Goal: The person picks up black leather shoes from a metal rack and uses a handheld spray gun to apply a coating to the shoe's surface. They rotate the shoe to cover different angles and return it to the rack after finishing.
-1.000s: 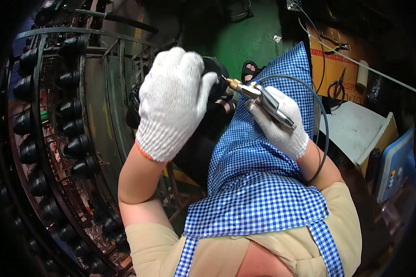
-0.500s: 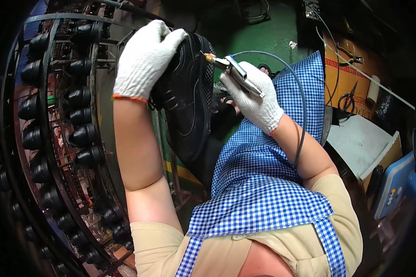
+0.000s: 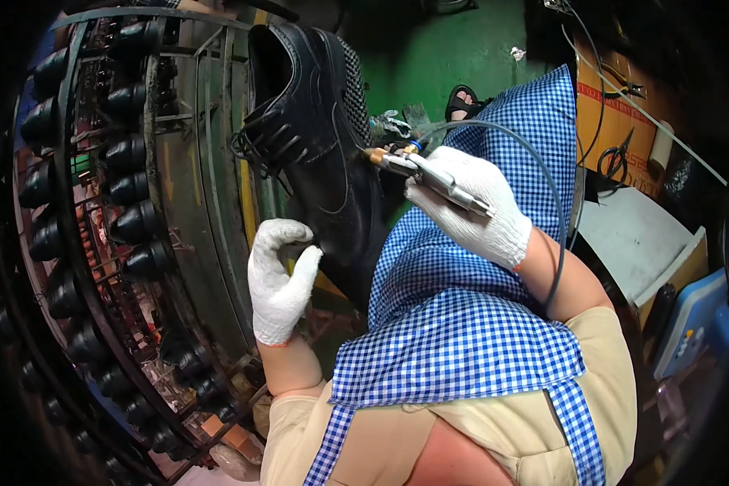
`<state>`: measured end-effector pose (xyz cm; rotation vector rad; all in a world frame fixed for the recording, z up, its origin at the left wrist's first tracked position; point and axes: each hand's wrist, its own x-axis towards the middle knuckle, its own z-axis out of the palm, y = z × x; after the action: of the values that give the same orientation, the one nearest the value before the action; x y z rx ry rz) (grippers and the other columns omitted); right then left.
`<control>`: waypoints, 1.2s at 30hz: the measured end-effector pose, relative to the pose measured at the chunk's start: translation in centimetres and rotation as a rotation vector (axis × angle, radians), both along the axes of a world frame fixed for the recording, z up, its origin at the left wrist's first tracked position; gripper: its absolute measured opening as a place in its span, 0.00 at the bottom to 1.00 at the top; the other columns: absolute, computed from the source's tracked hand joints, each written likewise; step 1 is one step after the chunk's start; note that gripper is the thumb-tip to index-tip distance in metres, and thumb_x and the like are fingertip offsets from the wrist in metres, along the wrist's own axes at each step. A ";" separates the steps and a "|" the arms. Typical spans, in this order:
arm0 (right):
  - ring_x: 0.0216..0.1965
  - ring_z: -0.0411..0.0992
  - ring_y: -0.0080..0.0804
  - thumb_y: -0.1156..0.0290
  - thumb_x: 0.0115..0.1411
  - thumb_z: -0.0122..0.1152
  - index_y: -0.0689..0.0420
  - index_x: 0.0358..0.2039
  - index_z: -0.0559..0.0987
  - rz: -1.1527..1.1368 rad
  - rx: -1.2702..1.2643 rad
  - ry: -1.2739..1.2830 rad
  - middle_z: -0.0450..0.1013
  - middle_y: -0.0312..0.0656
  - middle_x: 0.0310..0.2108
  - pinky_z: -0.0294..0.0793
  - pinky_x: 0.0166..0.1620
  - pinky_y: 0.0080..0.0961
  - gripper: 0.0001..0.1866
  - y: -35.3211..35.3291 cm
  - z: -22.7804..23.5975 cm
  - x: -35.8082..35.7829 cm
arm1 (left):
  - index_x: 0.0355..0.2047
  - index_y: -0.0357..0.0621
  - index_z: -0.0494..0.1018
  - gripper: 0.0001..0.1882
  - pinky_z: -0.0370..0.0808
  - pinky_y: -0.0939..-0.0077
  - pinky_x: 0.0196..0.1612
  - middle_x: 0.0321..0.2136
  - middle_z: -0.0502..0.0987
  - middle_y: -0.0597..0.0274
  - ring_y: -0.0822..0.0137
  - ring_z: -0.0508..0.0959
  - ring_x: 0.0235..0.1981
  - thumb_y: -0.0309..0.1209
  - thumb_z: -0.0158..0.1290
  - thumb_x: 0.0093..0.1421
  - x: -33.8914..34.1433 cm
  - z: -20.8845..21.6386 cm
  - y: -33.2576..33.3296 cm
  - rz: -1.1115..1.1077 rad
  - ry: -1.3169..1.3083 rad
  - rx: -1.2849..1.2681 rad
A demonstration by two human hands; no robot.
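Left hand (image 3: 282, 283), in a white knit glove: positioned low beside the toe of the black lace-up shoe (image 3: 324, 170), elbow bent and forearm drawn in close to the body. Thumb and fingers are curved with a gap between them, gripping nothing; contact with the toe cannot be determined. Right hand (image 3: 494, 206), also gloved: closed around a metal air tool (image 3: 444, 185), forearm angled inward from the right. The brass nozzle (image 3: 374, 155) points at the side of the shoe.

The shoe is in front of the person, toe toward the body, opening at the far end, laces (image 3: 279, 144) at the left. Its support is not clearly visible. The checked apron (image 3: 454, 324) lies just beside the toe. A grey hose (image 3: 560, 219) loops from the tool across the right forearm.

Left side: a metal rack (image 3: 150, 89) carries rows of black shoes (image 3: 134, 154). Right side: scissors (image 3: 618, 162) and pliers (image 3: 621, 85) lie on a cardboard surface (image 3: 640, 150), near a white panel (image 3: 632, 235). The floor (image 3: 429, 73) is green.
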<state>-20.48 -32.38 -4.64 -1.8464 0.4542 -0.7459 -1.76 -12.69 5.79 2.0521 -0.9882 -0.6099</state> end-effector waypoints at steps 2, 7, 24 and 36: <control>0.29 0.78 0.44 0.66 0.63 0.70 0.55 0.37 0.83 0.038 -0.010 0.045 0.76 0.44 0.29 0.78 0.34 0.34 0.07 0.5 0.2 -1.1 | 0.44 0.39 0.75 0.17 0.77 0.72 0.46 0.40 0.79 0.57 0.64 0.80 0.41 0.13 0.63 0.55 0.2 0.3 0.3 -0.170 -0.187 0.017; 0.29 0.77 0.42 0.67 0.60 0.70 0.56 0.34 0.82 0.100 -0.076 0.175 0.76 0.43 0.30 0.78 0.33 0.32 0.07 1.0 1.2 -4.0 | 0.43 0.40 0.78 0.21 0.78 0.66 0.45 0.40 0.79 0.54 0.57 0.81 0.42 0.15 0.69 0.49 0.3 2.2 -2.4 -0.535 -0.426 0.089; 0.27 0.77 0.40 0.69 0.56 0.73 0.57 0.32 0.82 -0.126 -0.126 0.141 0.75 0.43 0.29 0.77 0.30 0.33 0.08 0.8 2.4 -9.0 | 0.51 0.43 0.78 0.30 0.73 0.50 0.65 0.53 0.79 0.54 0.47 0.77 0.59 0.30 0.72 0.46 -2.0 4.1 -14.2 -0.917 -0.770 0.087; 0.27 0.81 0.36 0.72 0.66 0.65 0.61 0.38 0.83 -0.360 -0.219 -0.008 0.78 0.44 0.29 0.78 0.30 0.30 0.06 -3.0 1.8 -3.9 | 0.47 0.41 0.76 0.21 0.79 0.57 0.47 0.43 0.78 0.51 0.48 0.80 0.45 0.40 0.66 0.59 -1.8 2.4 -18.8 -0.561 -1.006 0.072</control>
<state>-24.37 -35.39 -2.88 -1.9883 0.7361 -1.0800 -3.55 -31.52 8.14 2.1327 -2.1723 0.2064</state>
